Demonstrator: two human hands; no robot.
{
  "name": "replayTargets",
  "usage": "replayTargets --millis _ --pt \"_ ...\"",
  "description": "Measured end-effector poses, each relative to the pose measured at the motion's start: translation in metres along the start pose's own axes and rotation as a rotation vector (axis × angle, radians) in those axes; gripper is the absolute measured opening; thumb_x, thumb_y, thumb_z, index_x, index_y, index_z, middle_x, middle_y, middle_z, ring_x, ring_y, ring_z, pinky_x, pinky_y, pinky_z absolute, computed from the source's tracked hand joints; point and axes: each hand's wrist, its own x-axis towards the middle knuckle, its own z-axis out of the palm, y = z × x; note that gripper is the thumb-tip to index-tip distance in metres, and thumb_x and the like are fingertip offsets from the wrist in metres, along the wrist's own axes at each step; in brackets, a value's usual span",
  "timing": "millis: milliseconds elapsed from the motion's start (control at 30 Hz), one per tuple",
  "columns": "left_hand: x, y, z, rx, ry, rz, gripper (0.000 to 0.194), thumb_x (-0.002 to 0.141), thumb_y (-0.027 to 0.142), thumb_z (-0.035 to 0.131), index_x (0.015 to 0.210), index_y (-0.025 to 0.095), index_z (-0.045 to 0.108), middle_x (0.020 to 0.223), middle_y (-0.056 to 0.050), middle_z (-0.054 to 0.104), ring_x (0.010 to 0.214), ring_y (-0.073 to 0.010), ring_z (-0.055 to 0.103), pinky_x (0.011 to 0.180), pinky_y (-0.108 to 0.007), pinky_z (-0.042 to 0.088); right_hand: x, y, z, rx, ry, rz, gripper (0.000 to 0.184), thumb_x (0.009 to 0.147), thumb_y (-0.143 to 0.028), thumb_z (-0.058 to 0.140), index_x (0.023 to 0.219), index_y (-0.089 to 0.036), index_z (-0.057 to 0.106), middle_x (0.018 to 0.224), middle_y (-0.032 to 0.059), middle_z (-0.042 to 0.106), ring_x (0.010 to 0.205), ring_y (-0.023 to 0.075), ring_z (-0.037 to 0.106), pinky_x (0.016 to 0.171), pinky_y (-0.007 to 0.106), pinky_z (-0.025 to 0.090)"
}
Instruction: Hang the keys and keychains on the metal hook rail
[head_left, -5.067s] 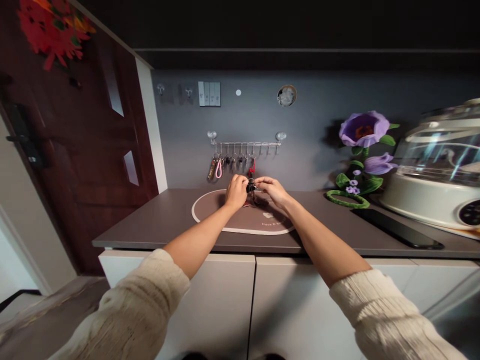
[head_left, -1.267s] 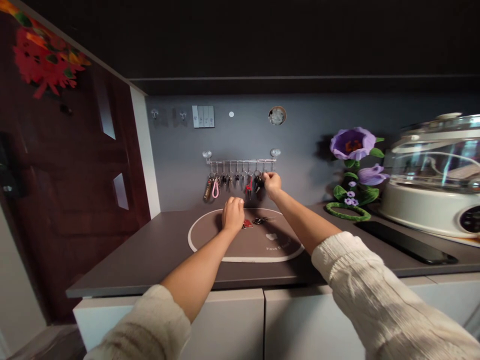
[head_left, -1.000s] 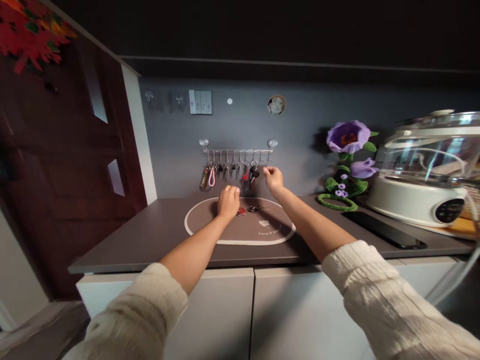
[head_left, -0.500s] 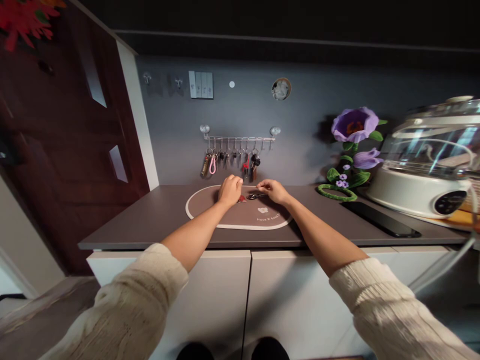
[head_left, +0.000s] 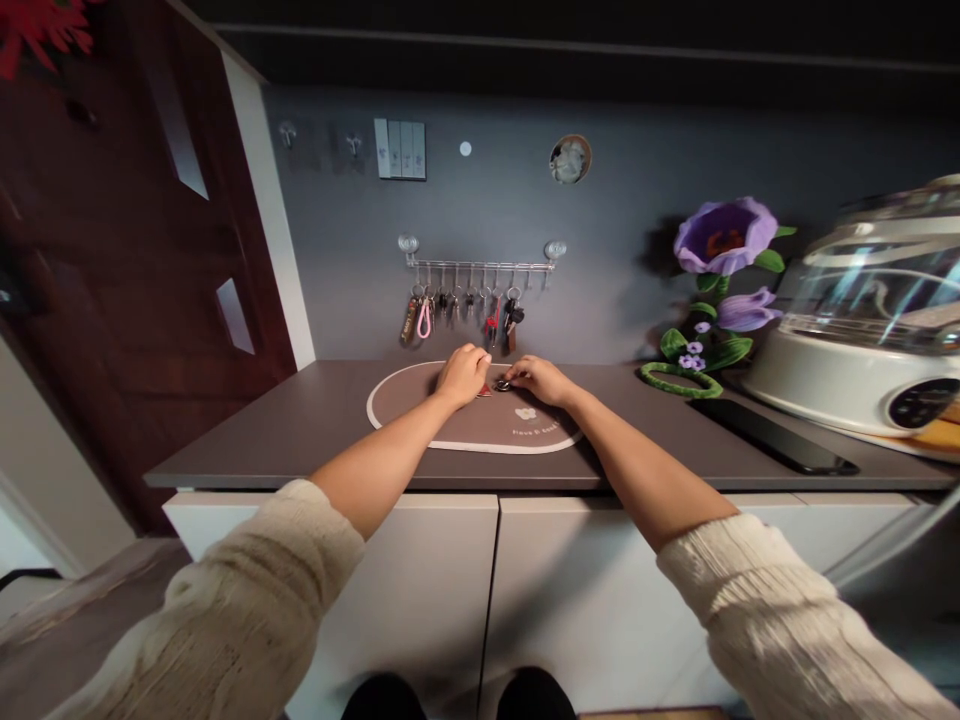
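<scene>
My right hand [head_left: 544,380] is low over the brown oval mat [head_left: 405,405], its thumb and fingertips closed on a small bunch of keys [head_left: 502,384] that lies there. Most of that bunch is hidden under the fingers. My left hand [head_left: 463,375] rests at the mat's left half with curled fingers; what is in them, if anything, is hidden. A small red tag [head_left: 484,391] shows on the mat just beside its fingertips. Above both hands, a clear hook rail [head_left: 480,265] on the wall carries several key rings, among them a pink loop [head_left: 424,320] and a red keychain [head_left: 493,318].
On the right of the dark counter [head_left: 255,420] are a black phone [head_left: 772,435], a purple fabric flower [head_left: 724,240] with a green base, and a white appliance with a clear cover [head_left: 840,380]. A dark shelf [head_left: 600,60] overhangs the wall. A dark red door [head_left: 135,300] is at left.
My right hand has come down from the rail to the keys on the mat and closed on them. Black keys now hang right of the red keychain. My left hand stays by the red tag.
</scene>
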Motion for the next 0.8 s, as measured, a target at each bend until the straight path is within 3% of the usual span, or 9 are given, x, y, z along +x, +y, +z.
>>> replayTargets --millis 600,800 --pt "0.0 0.003 -0.001 -0.052 0.022 0.013 0.023 0.083 0.026 0.04 0.08 0.018 0.06 0.08 -0.005 0.056 0.075 -0.0156 0.051 0.071 -0.028 0.039 -0.001 -0.008 -0.011 0.112 0.128 0.153 0.01 0.072 -0.02 0.052 0.072 -0.016 0.061 0.067 0.0008 0.061 0.062 0.0109 0.051 0.063 0.022 0.037" --pt "0.0 0.005 -0.002 -0.081 0.029 0.03 0.02 0.081 0.026 0.043 0.078 0.017 0.06 0.079 -0.004 0.056 0.074 -0.0146 0.051 0.07 -0.027 0.039 -0.001 -0.016 -0.017 0.169 0.16 0.208 0.016 0.073 -0.028 0.052 0.073 -0.015 0.061 0.066 0.0013 0.061 0.059 0.01 0.05 0.06 0.022 0.038"
